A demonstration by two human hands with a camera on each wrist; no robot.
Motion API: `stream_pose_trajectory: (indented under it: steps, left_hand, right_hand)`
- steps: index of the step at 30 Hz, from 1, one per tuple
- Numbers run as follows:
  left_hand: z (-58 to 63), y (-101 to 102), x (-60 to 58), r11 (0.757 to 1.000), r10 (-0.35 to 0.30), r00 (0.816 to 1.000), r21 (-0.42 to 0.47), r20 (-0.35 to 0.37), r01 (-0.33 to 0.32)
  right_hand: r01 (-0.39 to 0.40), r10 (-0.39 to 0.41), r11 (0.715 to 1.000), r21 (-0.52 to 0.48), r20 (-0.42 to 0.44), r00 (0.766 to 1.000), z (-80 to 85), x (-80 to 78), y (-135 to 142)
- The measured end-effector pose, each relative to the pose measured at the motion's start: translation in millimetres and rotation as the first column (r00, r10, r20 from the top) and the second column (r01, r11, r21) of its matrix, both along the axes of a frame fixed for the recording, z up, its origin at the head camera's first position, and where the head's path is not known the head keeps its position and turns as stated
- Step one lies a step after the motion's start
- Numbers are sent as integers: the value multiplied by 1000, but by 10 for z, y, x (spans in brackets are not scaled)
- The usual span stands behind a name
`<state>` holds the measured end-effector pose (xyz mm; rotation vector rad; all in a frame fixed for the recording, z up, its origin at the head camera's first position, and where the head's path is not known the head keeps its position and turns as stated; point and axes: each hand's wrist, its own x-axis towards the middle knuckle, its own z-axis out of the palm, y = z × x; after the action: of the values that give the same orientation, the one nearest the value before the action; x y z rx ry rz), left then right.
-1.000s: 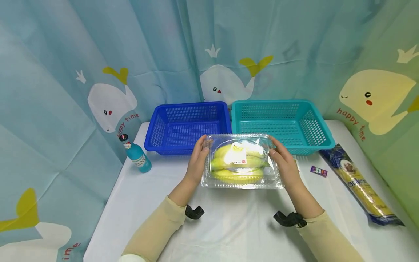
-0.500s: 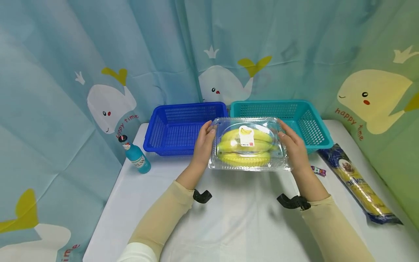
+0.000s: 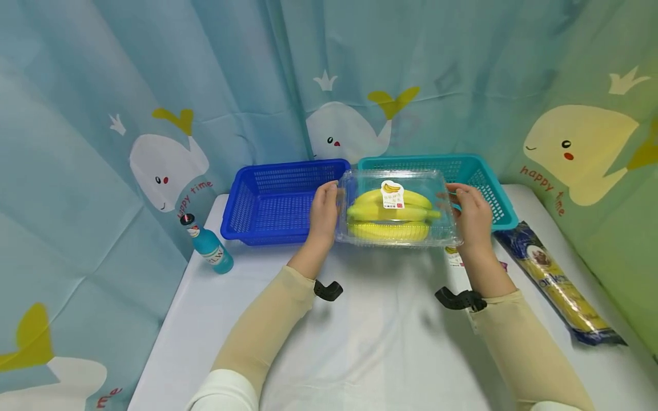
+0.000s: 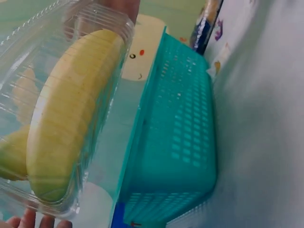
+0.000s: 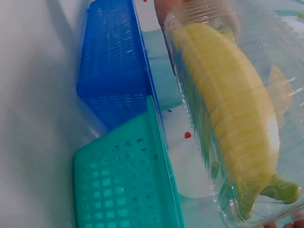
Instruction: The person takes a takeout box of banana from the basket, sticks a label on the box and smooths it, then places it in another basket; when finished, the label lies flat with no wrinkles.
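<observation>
A clear plastic clamshell box point(image 3: 401, 243) is held up between both hands, tilted so its lid faces the head camera. Inside lie yellow-green bananas point(image 3: 390, 214), seen close in the left wrist view as a banana point(image 4: 71, 114) behind ribbed plastic. The lid carries a white label point(image 3: 392, 195) with a banana print. My left hand point(image 3: 323, 216) grips the box's left end, and my right hand point(image 3: 474, 216) holds the right end, its fingers partly seen through the plastic. The box hangs in front of and partly over the teal basket point(image 3: 488, 200), off the table.
A blue basket point(image 3: 267, 235) stands left of the teal one, against the curtain. At left is a blue bottle point(image 3: 212, 248). On the right lie a long yellow-and-blue packet point(image 3: 557, 282), a small purple wrapper point(image 3: 504, 266) mostly hidden, and a banana-printed card point(image 3: 454, 257).
Both hands have carried the box forward and to the right, from in front of the baskets toward the teal one. Its tilt has changed, and the lid's glare has faded.
</observation>
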<state>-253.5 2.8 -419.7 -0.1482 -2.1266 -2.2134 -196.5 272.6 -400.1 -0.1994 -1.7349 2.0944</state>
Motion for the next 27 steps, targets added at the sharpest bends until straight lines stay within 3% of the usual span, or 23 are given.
stream_pose_trajectory:
  steps: [4, 8, 14, 20, 27]
  left_hand:
    - [7, 52, -51, 998, 53, 999, 39, -9, -52]
    - [13, 98, -104, 999, 45, 999, 30, -3, -45]
    - [24, 164, -156, 1000, -2, 999, -31, 44, 4]
    - [30, 250, -209, 997, -28, 996, -69, 81, 34]
    - [20, 381, -312, 979, -25, 994, -199, 102, 45]
  right_hand:
    - [115, -116, 993, 23, 57, 992, 8, -45, 24]
    - [158, -159, 987, 20, 91, 983, 20, -70, 69]
    - [147, -139, 985, -90, 86, 987, 64, -100, 155]
    - [106, -97, 988, -109, 83, 992, 106, -135, 240]
    - [72, -66, 986, -151, 41, 997, 77, -191, 306]
